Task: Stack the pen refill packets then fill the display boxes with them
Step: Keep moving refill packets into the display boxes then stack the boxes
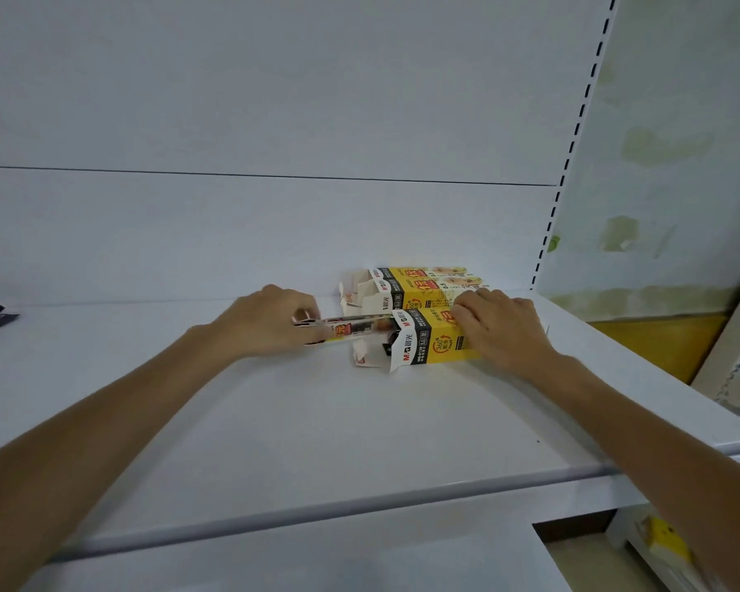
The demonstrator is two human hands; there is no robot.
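On the white shelf (pixel 359 420) the left hand (pixel 274 322) pinches the refill packets (pixel 351 327) at the open end of the front display box (pixel 432 343), which the right hand (pixel 500 331) grips from above.

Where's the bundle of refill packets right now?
The bundle is mid-frame in the head view, gripped by the left hand, its end at the open mouth of the front display box that the right hand holds.

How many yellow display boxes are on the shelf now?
3. The nearest box is held by the right hand; the left hand holds packets at its open end. The second box sits just behind, the third box behind that. The right hand may hide more.
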